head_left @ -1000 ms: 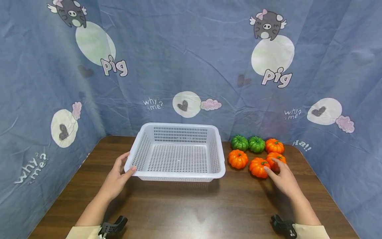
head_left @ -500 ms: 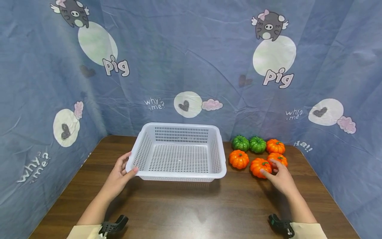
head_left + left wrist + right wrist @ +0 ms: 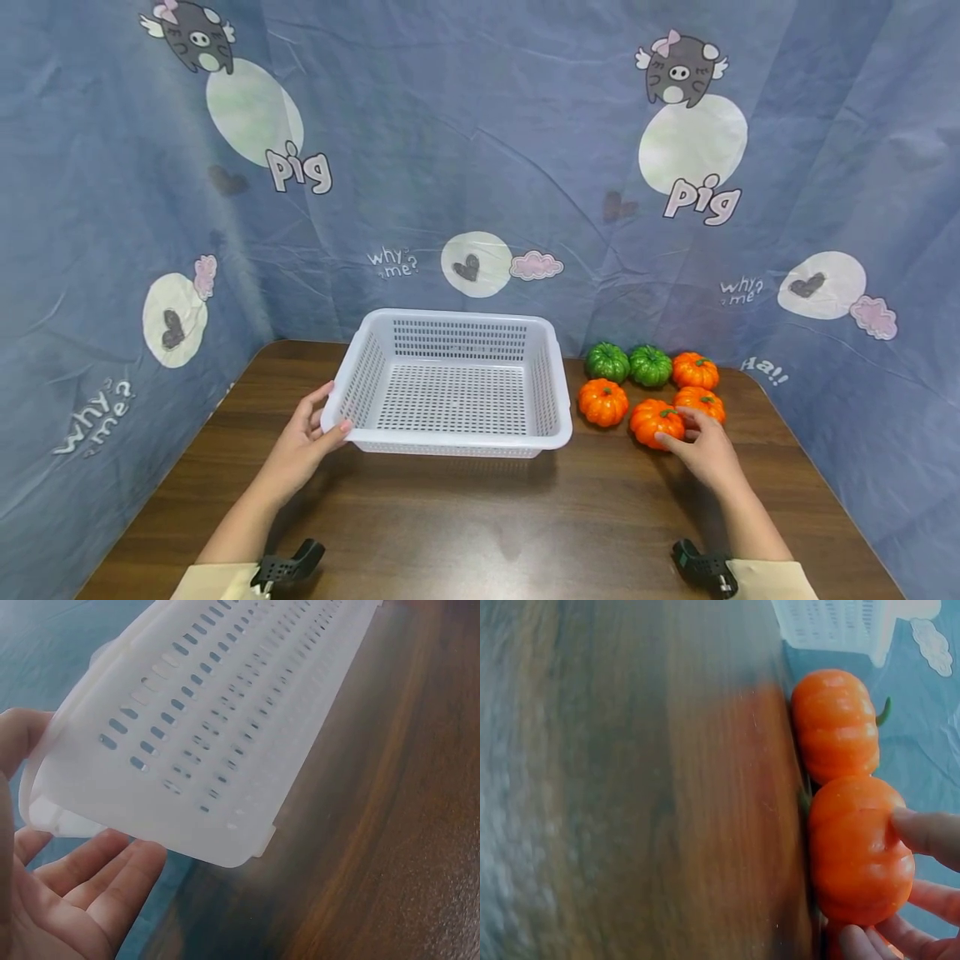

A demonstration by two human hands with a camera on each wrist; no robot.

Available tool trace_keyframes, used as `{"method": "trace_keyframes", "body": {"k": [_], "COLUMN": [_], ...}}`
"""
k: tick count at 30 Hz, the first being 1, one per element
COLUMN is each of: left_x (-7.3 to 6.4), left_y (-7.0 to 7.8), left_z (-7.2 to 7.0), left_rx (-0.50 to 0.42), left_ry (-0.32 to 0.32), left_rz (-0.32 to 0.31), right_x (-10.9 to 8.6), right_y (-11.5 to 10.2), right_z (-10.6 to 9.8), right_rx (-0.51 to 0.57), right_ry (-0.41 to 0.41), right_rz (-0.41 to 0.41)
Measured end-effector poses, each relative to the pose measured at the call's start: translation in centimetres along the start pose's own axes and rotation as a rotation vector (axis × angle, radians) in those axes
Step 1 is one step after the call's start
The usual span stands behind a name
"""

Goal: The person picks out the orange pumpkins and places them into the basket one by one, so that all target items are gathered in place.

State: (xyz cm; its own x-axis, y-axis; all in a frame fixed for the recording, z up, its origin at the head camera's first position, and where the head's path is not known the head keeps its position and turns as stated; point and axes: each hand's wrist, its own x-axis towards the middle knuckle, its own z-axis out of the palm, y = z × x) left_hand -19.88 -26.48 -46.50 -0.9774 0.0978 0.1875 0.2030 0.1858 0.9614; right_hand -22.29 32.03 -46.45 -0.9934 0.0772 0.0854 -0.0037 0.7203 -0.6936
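A white perforated plastic basket (image 3: 457, 442) stands on the table at centre left. At its near left corner my left hand (image 3: 303, 437) grips the rim, thumb on top; in the left wrist view its fingers (image 3: 131, 881) lie under the edge. My right hand (image 3: 705, 450) holds the nearest orange toy pumpkin (image 3: 649, 423), with the thumb at its front and the fingers round its right side. In the right wrist view that pumpkin (image 3: 859, 855) still appears low, beside a second orange pumpkin (image 3: 832, 724). Part of its right side is hidden by the hand.
Close around are an orange pumpkin (image 3: 602, 403) on the left, another (image 3: 705, 402) just behind the fingers, and a third (image 3: 694, 372) at the back. Two green pumpkins (image 3: 628, 365) stand by the blue printed cloth (image 3: 465, 150). The brown wooden table (image 3: 480, 525) extends in front.
My right hand has moved slightly left, and its thumb and fingers have closed in round the near orange pumpkin. The left hand stays on the basket corner. The head view has shifted slightly.
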Motion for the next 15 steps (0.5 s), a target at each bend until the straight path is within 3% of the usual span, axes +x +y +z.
{"method": "trace_keyframes", "body": {"k": [15], "left_x": [0.13], "left_y": [-0.27], "left_z": [-0.02], "left_rx": [0.021], "left_ry": [0.003], "left_rz": [-0.030], "right_x": [-0.25], "right_y": [-0.05], "right_z": [-0.21], "right_rx": [-0.002], "right_ry": [-0.015], "right_rz": [0.041]}}
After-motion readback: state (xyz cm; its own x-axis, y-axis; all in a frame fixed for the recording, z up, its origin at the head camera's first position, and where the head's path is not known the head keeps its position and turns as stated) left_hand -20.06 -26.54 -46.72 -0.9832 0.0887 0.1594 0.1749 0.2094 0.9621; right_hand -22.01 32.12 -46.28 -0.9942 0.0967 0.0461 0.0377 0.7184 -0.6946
